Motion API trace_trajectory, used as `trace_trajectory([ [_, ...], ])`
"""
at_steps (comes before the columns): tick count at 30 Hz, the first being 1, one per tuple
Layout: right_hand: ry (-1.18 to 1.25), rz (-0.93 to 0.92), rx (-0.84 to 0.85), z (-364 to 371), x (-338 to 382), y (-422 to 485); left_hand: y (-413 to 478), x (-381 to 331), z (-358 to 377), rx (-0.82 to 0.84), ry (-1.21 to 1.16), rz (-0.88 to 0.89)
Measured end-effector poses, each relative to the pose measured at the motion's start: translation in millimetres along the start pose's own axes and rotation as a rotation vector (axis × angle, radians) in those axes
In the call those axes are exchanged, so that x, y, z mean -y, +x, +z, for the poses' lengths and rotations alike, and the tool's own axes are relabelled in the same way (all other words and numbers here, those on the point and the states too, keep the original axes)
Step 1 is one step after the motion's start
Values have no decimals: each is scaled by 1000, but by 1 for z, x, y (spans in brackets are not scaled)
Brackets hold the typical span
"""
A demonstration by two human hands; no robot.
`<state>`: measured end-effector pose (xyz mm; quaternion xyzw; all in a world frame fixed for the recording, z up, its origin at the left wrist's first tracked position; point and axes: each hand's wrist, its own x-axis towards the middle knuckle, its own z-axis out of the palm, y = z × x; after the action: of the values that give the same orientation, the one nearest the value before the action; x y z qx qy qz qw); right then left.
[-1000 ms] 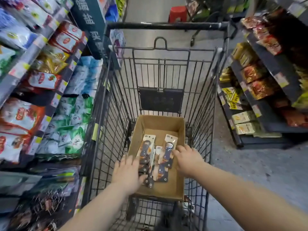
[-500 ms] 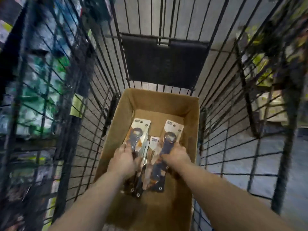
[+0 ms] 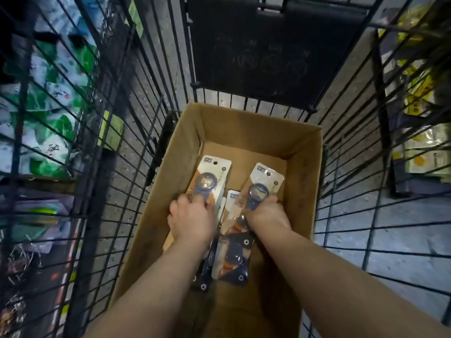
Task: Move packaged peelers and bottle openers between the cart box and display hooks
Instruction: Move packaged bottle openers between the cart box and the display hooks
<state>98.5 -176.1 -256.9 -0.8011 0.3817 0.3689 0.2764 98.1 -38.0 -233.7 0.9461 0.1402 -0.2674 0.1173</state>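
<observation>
A brown cardboard box [image 3: 188,147] sits in the wire cart. Inside lie several carded packs of blue bottle openers. My left hand [image 3: 191,217] grips the left pack [image 3: 212,175], fingers curled over its lower half. My right hand [image 3: 264,209] grips the right pack [image 3: 264,182] around the opener's handle. Between them a third pack [image 3: 231,198] shows its white top. Further packs [image 3: 234,262] lie below my wrists, partly hidden by my forearms.
The black wire cart [image 3: 136,142] walls close in on both sides, with a dark fold-down panel [image 3: 273,50] ahead. Through the wires show shelves of green and white packets [image 3: 48,98] on the left and yellow packets [image 3: 419,98] on the right.
The view has dropped closer into the cart. Both hands have gone from resting above the packs to closing their fingers round one pack each.
</observation>
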Motion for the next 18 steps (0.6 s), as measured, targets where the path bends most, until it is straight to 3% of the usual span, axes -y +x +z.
trace_trajectory([
  [7, 228, -5, 11, 7, -1, -1, 10, 5, -5, 43, -188, -70],
  [13, 384, -26, 19, 3, -3, -8, 1, 10, 0, 52, -108, -97],
  [18, 418, -119, -5, -11, -1, -24, -22, 19, -4, 82, -607, -120],
])
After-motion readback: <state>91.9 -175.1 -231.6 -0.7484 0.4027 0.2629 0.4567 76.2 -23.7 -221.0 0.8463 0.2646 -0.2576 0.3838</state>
